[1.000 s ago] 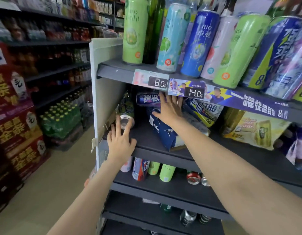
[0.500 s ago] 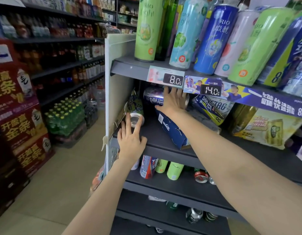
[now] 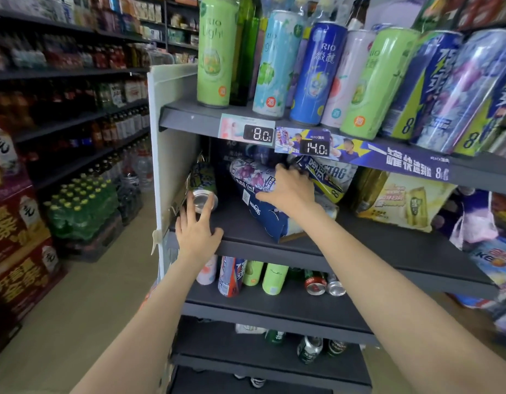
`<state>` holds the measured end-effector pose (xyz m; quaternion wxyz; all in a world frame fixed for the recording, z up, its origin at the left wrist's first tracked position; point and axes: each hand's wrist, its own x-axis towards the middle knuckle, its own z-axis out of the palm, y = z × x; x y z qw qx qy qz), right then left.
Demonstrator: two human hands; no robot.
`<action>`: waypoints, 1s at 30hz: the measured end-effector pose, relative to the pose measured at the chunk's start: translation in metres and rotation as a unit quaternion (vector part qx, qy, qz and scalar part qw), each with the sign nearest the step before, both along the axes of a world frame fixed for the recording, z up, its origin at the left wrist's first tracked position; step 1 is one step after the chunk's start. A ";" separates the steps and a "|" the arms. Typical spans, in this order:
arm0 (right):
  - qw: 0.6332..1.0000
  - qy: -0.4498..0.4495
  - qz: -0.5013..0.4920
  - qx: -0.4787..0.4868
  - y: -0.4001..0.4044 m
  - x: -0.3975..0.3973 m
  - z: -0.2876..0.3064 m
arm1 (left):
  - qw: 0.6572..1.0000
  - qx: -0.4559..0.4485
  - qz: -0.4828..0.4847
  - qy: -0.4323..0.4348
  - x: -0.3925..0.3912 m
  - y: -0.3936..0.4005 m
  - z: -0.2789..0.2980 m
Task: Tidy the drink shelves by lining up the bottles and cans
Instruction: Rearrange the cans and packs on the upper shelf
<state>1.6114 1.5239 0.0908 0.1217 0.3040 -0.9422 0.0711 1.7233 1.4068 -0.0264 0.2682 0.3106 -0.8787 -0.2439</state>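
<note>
The dark grey metal shelf unit (image 3: 274, 248) carried eight tall slim cans (image 3: 317, 72) upright along its top tier, beside one green glass bottle (image 3: 247, 52). On the middle tier lay one navy cardboard pack (image 3: 271, 220) with one purple grape-printed can (image 3: 253, 174) on its side above it; the right hand (image 3: 291, 189) curled over that can. The left hand (image 3: 196, 228), fingers spread, touched the silver end of one yellow-green can (image 3: 203, 189) lying by the white side panel (image 3: 172, 155).
</note>
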 end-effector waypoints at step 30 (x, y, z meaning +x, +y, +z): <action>0.992 -0.045 0.019 -0.115 0.051 -0.098 -0.034 | 0.940 0.145 -0.177 0.254 -0.036 0.046 0.073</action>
